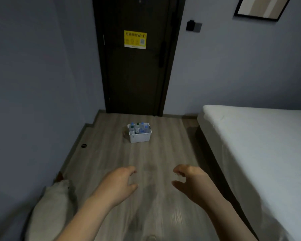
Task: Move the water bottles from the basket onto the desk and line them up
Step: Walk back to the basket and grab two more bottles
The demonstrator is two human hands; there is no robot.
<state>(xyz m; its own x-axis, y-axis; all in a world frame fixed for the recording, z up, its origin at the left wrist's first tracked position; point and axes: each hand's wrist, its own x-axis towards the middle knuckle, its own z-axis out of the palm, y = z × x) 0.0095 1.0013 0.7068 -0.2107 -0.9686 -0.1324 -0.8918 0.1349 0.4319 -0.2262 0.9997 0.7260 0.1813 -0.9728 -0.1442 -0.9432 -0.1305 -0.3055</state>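
Observation:
A small white basket (139, 137) stands on the wooden floor in front of a dark door. Several clear water bottles (139, 128) with blue and green caps stand upright inside it. My left hand (119, 184) and my right hand (191, 181) are stretched out in front of me, well short of the basket, palms facing each other. Their fingers hang loosely curled and hold nothing. No desk is in view.
A bed with a white sheet (261, 145) fills the right side. A dark door (135, 56) with a yellow Wi-Fi sign closes the far end. A pale cushion-like thing (50, 211) lies by the left wall. A small dark round object (84, 145) sits near the skirting.

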